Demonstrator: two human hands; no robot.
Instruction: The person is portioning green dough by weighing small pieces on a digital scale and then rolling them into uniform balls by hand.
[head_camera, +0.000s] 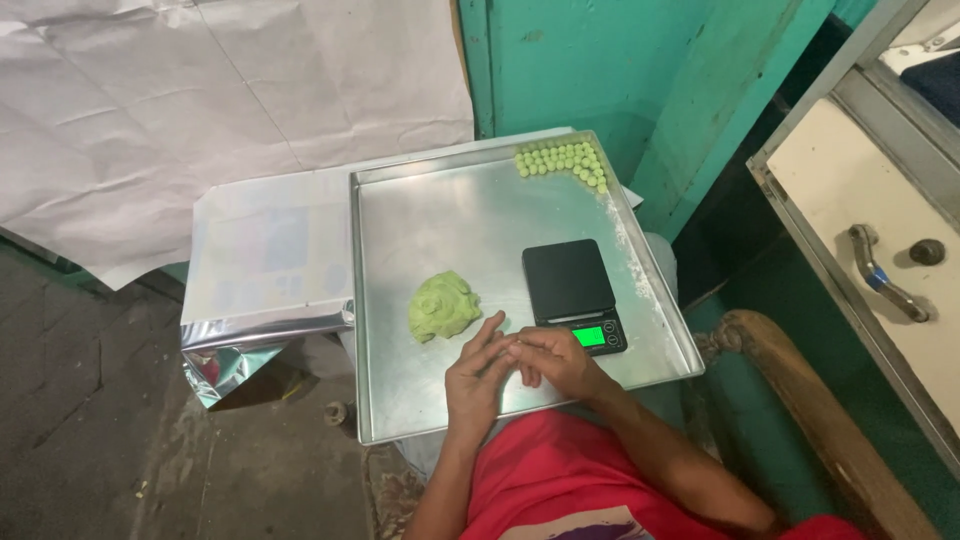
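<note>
Two hands, left hand (474, 378) and right hand (553, 358), pressed palm to palm just below the scale (572, 294); contents hidden, grip unclear. Dough lump (443, 306) left of scale. Roll lightly, evenly, to match finished balls (564, 163) above scale.

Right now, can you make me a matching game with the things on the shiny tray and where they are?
Things:
1. small green balls
2. green dough lump
3. black scale
4. hands (left hand, right hand)

Places:
A. near edge of the tray
B. far right corner
C. right side, display lit green
D. middle, left of the scale

Pairs: 1-B, 2-D, 3-C, 4-A
</note>
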